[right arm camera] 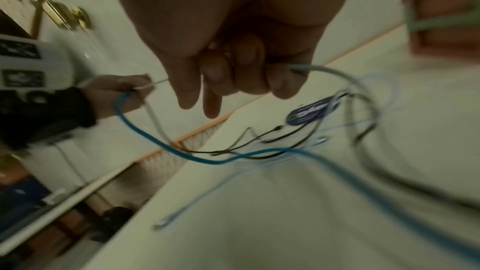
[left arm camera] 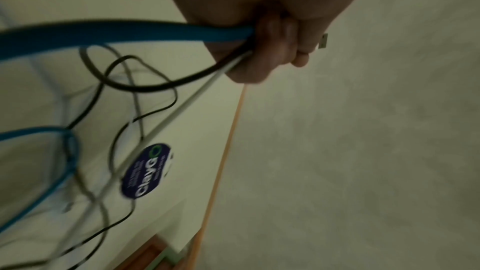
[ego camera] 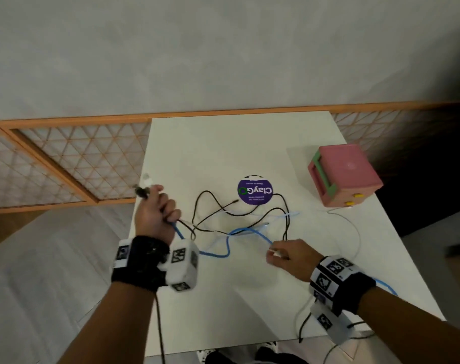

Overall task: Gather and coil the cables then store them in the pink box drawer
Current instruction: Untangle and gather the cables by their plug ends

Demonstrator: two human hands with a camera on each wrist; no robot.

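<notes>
A tangle of cables lies on the white table (ego camera: 223,143): a blue cable (ego camera: 247,229), a black cable (ego camera: 265,214) and a thin white cable (ego camera: 352,224). My left hand (ego camera: 155,208) is raised at the table's left edge and grips the ends of the blue cable (left arm camera: 130,34), the black cable (left arm camera: 161,85) and the white cable (left arm camera: 182,108) in a fist, plugs sticking out on top. My right hand (ego camera: 289,254) hovers low over the table and holds the white cable (right arm camera: 335,73) in its curled fingers. The pink box (ego camera: 344,174) with a green drawer handle stands at the right.
A round purple sticker (ego camera: 255,191) sits mid-table under the cables. The table's near edge (ego camera: 249,345) is close to my body, and cables hang off it at the right. A lattice screen (ego camera: 73,158) runs behind the table on the left.
</notes>
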